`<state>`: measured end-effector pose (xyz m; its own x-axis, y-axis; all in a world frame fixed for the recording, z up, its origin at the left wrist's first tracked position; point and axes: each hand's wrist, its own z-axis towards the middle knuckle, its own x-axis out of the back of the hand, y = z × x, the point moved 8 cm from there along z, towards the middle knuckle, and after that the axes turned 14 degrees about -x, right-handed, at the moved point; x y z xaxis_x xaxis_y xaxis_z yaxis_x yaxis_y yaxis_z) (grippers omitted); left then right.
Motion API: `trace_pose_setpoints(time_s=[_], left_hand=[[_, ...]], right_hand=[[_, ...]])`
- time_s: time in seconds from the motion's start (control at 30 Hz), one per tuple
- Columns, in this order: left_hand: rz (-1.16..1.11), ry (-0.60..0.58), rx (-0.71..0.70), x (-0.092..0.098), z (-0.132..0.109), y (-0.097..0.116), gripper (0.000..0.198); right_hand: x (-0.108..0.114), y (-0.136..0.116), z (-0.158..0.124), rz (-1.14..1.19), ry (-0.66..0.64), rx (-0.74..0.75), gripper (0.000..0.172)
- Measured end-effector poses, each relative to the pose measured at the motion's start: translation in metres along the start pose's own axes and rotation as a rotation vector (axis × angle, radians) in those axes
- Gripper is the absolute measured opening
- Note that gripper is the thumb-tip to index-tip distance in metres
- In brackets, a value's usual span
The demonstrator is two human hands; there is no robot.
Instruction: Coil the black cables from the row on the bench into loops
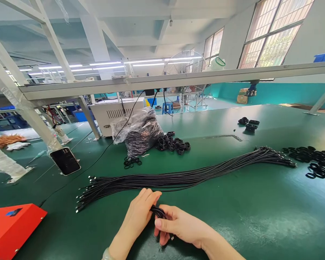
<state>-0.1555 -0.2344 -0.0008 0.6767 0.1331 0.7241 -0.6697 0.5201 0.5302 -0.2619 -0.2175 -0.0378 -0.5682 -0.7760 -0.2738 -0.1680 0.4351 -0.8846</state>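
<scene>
Between my hands is a black cable [159,212] folded into a small coil, with a metal plug end poking out low by my right fingers. My left hand [141,209] wraps its fingers over the coil's left end. From the right, my right hand [176,225] pinches the same coil between thumb and fingers. Just beyond them, a long bundle of straight black cables [173,178] stretches across the green table, metal plugs showing at both ends.
Behind the bundle lie a pile of coiled black cables [172,142] and a plastic bag of black items [143,133]. More black coils [318,157] lie at the right. A phone [65,161] leans by the frame post at left; an orange-red box [13,229] occupies the near left corner.
</scene>
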Motion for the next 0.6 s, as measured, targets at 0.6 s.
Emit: trace_pose_setpoints(time_s=[0.6], left_hand=[[-0.041, 0.187, 0.298, 0.01, -0.012, -0.023, 0.027]], right_hand=[[0.003, -0.006, 0.001, -0.064, 0.078, 0.062, 0.051]])
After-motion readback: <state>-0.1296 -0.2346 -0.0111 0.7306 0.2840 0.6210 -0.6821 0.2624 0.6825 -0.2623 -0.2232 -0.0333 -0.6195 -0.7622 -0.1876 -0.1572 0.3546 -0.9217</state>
